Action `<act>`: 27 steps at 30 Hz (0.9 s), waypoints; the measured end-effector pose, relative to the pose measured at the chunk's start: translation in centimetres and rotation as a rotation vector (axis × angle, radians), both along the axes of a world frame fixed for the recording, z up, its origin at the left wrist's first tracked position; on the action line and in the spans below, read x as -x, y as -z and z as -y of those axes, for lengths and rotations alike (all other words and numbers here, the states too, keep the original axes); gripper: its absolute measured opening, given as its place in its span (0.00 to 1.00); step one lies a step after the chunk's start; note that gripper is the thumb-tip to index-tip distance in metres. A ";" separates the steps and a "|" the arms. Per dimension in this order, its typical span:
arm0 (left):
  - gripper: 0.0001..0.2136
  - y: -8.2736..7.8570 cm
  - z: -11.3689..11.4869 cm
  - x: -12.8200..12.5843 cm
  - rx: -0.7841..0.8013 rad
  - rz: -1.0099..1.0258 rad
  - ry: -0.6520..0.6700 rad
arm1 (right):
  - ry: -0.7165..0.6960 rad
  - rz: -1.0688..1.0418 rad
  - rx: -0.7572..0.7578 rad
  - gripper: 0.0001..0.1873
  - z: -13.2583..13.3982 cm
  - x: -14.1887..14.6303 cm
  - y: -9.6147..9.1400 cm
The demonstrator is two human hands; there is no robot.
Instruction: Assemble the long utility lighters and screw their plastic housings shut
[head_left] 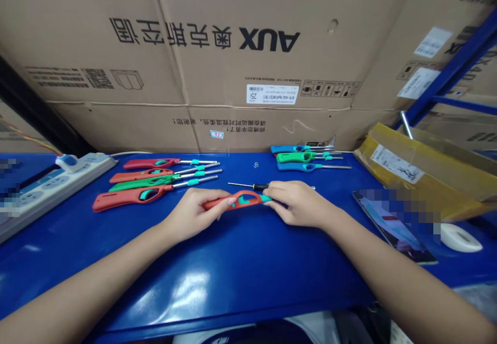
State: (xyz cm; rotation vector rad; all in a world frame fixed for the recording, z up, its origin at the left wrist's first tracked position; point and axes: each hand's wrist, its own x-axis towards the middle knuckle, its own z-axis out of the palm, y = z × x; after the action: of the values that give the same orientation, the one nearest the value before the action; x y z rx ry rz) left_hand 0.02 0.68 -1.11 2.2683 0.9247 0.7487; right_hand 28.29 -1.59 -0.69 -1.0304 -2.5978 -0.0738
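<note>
- Brown cardboard cartons (233, 49) are standing along the back with their print upside down: "AUX" in bold, a white barcode label reading "25", and a small sticker reading "32".
- Left hand (194, 212) is gripping the handle end of an orange-red plastic stick lighter (240, 199) with a teal trigger, fingers clamped on it.
- Right hand (297, 202) is closing thumb and fingers over its front end.
- The lighter is lying level, low over the glossy blue tabletop (240, 266), at centre.
- A thin black-handled screwdriver (248, 185) is lying just behind it.
- Four red and green lighters (155, 181) are lying at left, and three blue and green lighters (306, 158) at right.
- A white power strip (58, 178) is sitting far left; blue steel racking (454, 64) is rising at right.
</note>
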 end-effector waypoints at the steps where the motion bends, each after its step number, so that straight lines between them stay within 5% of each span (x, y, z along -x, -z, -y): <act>1: 0.17 -0.2 0.1 0.0 -0.026 -0.005 -0.006 | 0.009 -0.035 0.003 0.10 -0.1 -0.1 -0.1; 7: 0.17 -0.7 0.2 -0.2 -0.120 -0.047 0.066 | 0.119 -0.146 -0.032 0.07 -0.5 -0.1 -0.8; 14: 0.19 0.6 0.0 -0.7 -0.164 -0.106 0.081 | 0.229 -0.151 0.004 0.08 -0.8 0.1 -0.4; 20: 0.18 -0.1 -1.2 -2.8 -0.243 -0.062 -0.074 | 0.196 -0.472 -0.276 0.09 -0.1 0.6 -1.1; 24: 0.16 -2.3 -4.4 -6.1 -0.328 -0.065 -0.070 | 0.020 -0.281 -0.090 0.08 0.5 1.1 -1.1; 27: 0.15 -3.1 -6.8 -9.8 -0.356 -0.166 -0.016 | 0.005 -0.029 0.067 0.21 0.4 1.2 0.0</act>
State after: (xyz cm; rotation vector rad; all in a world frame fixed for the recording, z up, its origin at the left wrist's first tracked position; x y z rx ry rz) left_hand 9.87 7.52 1.98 2.6707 0.9459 0.7928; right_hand 27.13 -2.02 -0.65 -1.0525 -2.5880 0.0263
